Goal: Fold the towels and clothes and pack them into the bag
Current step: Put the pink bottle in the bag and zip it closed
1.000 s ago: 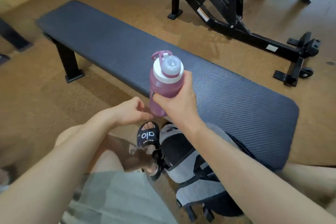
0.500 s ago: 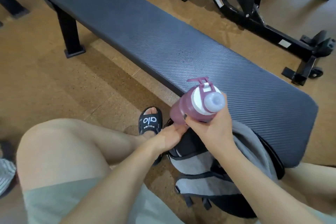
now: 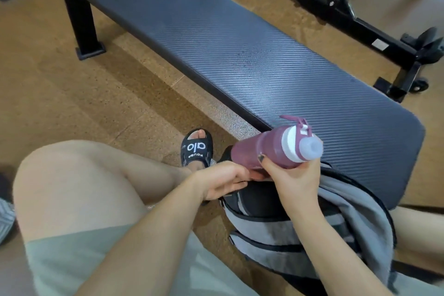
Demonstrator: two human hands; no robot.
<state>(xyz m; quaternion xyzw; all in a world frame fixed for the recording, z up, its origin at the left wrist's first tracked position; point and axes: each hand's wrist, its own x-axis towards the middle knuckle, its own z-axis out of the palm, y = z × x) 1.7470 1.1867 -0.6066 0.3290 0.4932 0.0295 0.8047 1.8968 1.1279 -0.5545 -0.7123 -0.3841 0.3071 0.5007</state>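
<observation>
A grey and black backpack [image 3: 336, 230] stands on the floor between my legs, leaning against the near end of the bench. My right hand [image 3: 292, 180] grips a maroon water bottle [image 3: 266, 151] with a white collar and clear cap, tilted almost flat, its base pointing down-left toward the bag's side. My left hand [image 3: 223, 181] holds the bag's upper left edge by a black side pocket, fingers curled on the fabric just under the bottle's base. No towels or clothes show outside the bag.
A long dark padded bench [image 3: 240, 55] runs from top left to the right, just beyond the bag. Black gym machine frames [image 3: 348, 7] stand behind it. My sandalled foot [image 3: 197, 149] rests on the cork-coloured floor beside the bag.
The bottle went from upright above the bench to tilted, then lower toward the bag's left side. My left hand dropped from mid-air onto the bag's edge.
</observation>
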